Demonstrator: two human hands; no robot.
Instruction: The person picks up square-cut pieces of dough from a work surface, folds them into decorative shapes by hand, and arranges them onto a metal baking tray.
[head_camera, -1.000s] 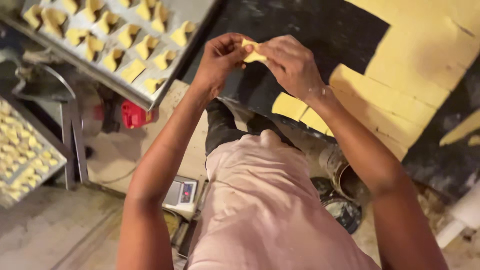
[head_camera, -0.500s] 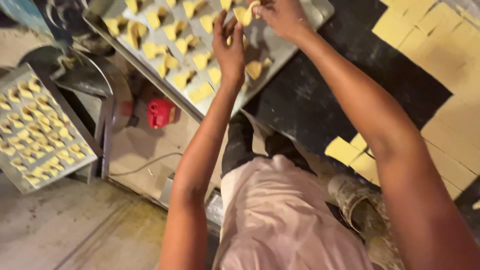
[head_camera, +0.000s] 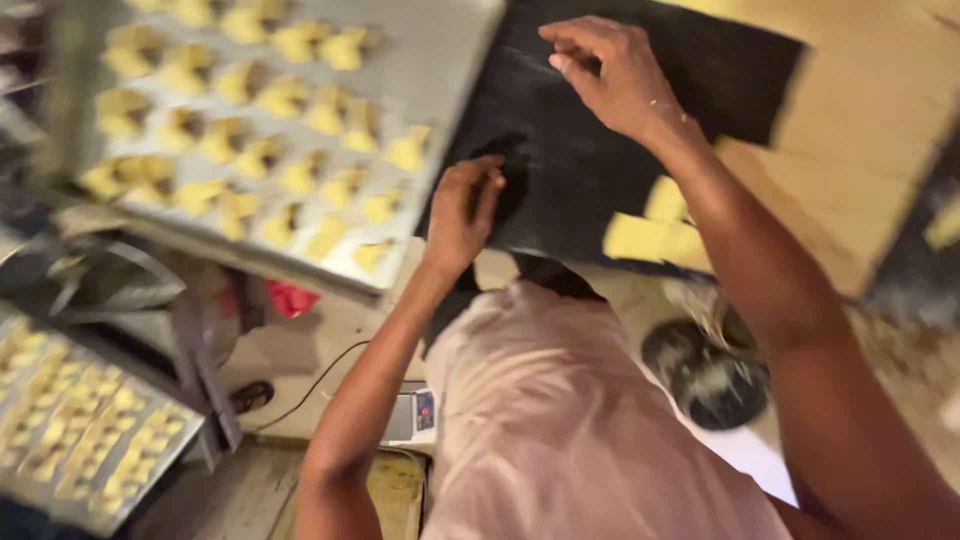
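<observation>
Over the dark worktop (head_camera: 600, 150), both hands (head_camera: 462, 212) (head_camera: 610, 75) seemingly empty

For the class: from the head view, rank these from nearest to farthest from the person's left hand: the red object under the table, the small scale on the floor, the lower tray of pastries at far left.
From the left hand:
1. Red object, lower left of the hand.
2. Small scale, below it.
3. Lower tray, far left corner.

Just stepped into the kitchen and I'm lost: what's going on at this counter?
A person is working over a dark work surface. Both hands look empty: the left hand rests near its edge, the right hand hovers above it. Beside them a metal tray holds rows of folded yellow dough pieces, and flat yellow dough squares lie on the surface by the right forearm.
</observation>
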